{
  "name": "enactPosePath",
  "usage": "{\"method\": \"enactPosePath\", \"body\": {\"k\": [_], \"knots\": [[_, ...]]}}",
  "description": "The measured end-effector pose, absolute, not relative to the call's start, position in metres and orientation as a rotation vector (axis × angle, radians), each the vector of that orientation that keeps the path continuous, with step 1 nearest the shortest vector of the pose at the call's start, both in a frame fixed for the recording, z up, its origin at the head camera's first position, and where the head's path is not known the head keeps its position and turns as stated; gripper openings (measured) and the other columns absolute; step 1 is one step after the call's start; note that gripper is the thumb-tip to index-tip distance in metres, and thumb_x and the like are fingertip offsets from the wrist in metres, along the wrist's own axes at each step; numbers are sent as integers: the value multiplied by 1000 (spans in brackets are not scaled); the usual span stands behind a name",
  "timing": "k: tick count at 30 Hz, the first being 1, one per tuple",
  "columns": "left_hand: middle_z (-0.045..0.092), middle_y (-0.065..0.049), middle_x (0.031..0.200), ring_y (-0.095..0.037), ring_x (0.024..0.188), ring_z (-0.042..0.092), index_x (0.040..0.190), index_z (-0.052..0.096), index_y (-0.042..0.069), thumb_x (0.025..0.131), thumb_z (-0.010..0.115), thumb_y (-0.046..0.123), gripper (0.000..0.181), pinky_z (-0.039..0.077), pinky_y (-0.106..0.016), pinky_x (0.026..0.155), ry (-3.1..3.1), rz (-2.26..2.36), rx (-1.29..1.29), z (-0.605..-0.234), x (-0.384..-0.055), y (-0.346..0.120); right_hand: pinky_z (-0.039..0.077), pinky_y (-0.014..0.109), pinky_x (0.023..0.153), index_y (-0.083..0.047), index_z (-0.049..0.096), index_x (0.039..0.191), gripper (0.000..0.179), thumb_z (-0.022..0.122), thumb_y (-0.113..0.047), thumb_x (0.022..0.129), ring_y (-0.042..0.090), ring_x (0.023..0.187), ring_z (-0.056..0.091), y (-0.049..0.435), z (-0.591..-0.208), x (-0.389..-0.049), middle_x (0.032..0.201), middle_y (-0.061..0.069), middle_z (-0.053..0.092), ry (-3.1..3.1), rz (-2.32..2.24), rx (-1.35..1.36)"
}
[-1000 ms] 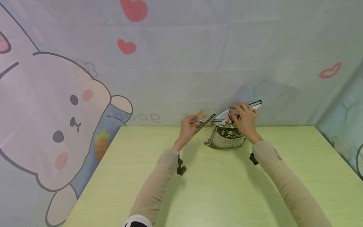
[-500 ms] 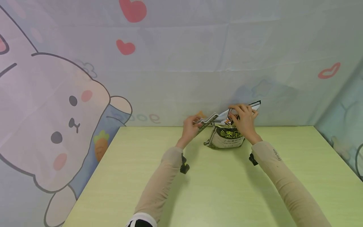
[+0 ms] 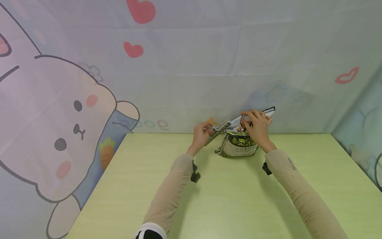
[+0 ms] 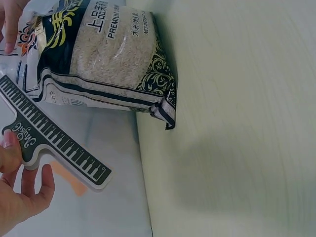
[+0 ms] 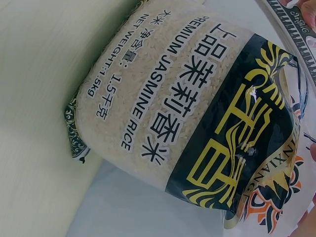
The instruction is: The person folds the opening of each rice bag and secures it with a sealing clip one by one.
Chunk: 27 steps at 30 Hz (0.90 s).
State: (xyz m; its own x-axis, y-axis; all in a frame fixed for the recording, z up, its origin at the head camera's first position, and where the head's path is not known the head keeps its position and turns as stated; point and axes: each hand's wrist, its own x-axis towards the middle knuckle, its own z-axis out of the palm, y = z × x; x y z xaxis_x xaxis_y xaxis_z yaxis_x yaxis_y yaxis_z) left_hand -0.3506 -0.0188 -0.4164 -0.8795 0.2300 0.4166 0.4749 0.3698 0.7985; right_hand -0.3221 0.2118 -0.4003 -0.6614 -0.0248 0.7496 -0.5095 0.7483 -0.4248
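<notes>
A clear bag of jasmine rice (image 3: 237,148) stands upright near the back of the table. The bag's slack white top is bent over to the right, where my right hand (image 3: 259,127) pinches it between thumb and fingers. Left of the bag, my left hand (image 3: 200,136) grips a flat clip printed with piano keys (image 4: 54,131) by its handle side, thumb on one face and fingers behind. The clip slants up to the right, and its far end overlaps the left edge of the bag's top. In the right wrist view the bag (image 5: 163,94) hides most of the right fingers.
The pale green table (image 3: 226,205) reaches back to a printed cloth backdrop (image 3: 191,59) right behind the bag. A second cloth (image 3: 365,109) hangs at the right side. A dark cable (image 3: 377,169) shows at the right edge.
My left hand has moved slightly right with the clip, bringing the clip's end from beside the bag's top to overlapping it. The right hand and bag have hardly moved.
</notes>
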Motion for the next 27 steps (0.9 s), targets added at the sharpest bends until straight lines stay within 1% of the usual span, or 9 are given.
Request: {"method": "enactPosePath", "body": {"k": [5, 11, 19, 24, 27], "knots": [[71, -27, 102, -39, 95, 68, 107, 69, -11, 89, 63, -16, 20, 60, -35, 80, -2403, -1517, -627, -415, -352, -16, 18, 71, 93, -3, 69, 115, 22, 71, -4, 93, 49, 110, 44, 212, -401, -322, 114, 24, 62, -2185, 815, 396], [70, -28, 103, -39, 94, 68, 108, 69, -12, 87, 61, -19, 24, 61, -35, 81, -2403, -1501, -623, -416, -354, -12, 19, 71, 92, -3, 68, 115, 22, 71, -5, 93, 49, 109, 44, 212, -400, -322, 114, 25, 62, -2183, 804, 401], [68, -30, 106, -41, 97, 69, 111, 68, -14, 81, 49, -30, 39, 61, -32, 81, -2376, -1550, -650, -414, -357, -8, 19, 70, 91, -2, 68, 116, 24, 72, -4, 92, 49, 108, 45, 214, -400, -323, 115, 24, 63, -2197, 798, 396], [68, -29, 108, -40, 98, 68, 114, 67, -14, 84, 51, -28, 38, 60, -28, 82, -2388, -1575, -631, -412, -357, -4, 19, 70, 92, -2, 68, 119, 26, 71, -5, 93, 49, 109, 45, 215, -401, -323, 117, 24, 63, -2217, 793, 393], [68, -29, 109, -40, 99, 67, 114, 67, -15, 85, 52, -27, 35, 60, -29, 84, -2388, -1589, -620, -412, -356, -1, 18, 70, 93, -2, 67, 121, 29, 71, -4, 93, 48, 109, 45, 214, -401, -321, 118, 24, 63, -2218, 795, 394]]}}
